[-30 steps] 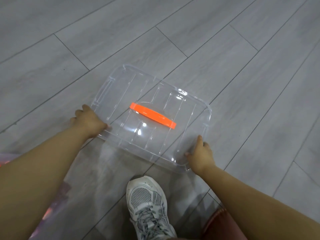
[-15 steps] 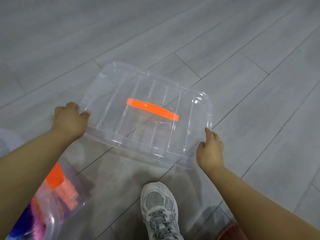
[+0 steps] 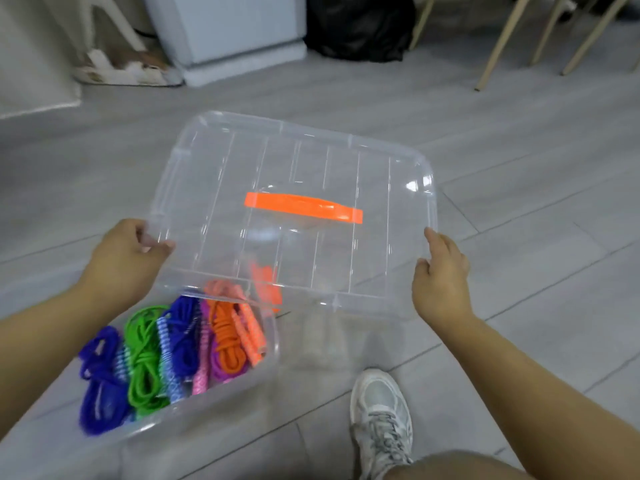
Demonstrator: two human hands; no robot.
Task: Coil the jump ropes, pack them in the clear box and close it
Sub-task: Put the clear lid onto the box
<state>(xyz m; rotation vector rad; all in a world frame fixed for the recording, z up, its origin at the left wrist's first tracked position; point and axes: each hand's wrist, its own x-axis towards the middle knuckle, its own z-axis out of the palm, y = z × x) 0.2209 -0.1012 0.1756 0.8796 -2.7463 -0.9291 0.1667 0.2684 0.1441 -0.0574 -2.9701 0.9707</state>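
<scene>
— So, is that lid (image 3: 294, 161) heavy?
— Light, I'd guess: thin clear plastic, bendy and slick. Best taken by the short edges, as now. The left hand (image 3: 121, 261) curls round the left edge, thumb on top. The right hand (image 3: 441, 275) pinches the near right corner.
— Which way does it lie?
— Long side left to right, with the orange handle (image 3: 303, 206) along it. It's held off the floor (image 3: 519, 237), one corner over the box (image 3: 273, 341) of coiled ropes (image 3: 145, 358).

Bright, diffuse indoor light; shadows faint. Small glare spots at the right corner of the clear lid (image 3: 304, 168). Motion blur throughout, heaviest on jump ropes (image 3: 166, 355) below-left of lid. Chair legs (image 3: 502, 39) above-right of lid splay.
</scene>
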